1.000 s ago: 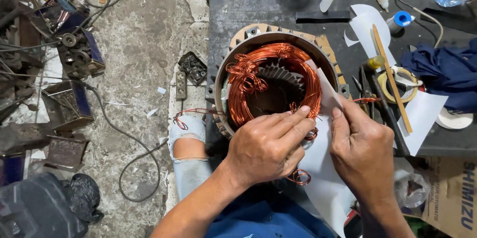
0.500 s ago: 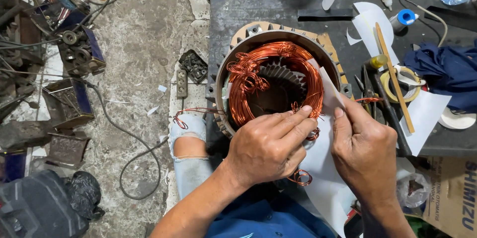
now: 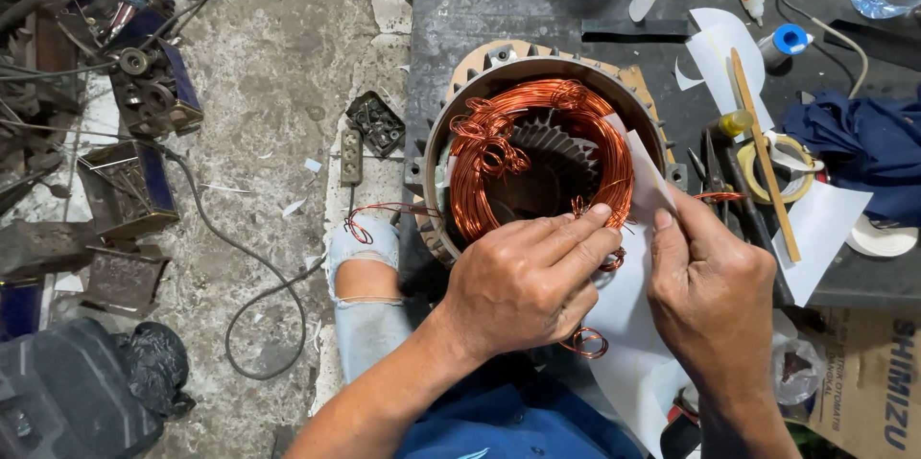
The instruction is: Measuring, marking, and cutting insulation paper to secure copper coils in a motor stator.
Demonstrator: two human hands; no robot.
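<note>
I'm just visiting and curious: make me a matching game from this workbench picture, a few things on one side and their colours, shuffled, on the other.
Things:
1. wire coils inside the round motor housing
2. sheet held between the left hand and the right hand
3. cloth at the right edge of the bench
4. long thin stick lying over the tape roll

Colours:
A. white
B. pale wood
C. copper orange
D. dark blue

Pairs: 1-C, 2-A, 3-D, 4-B
</note>
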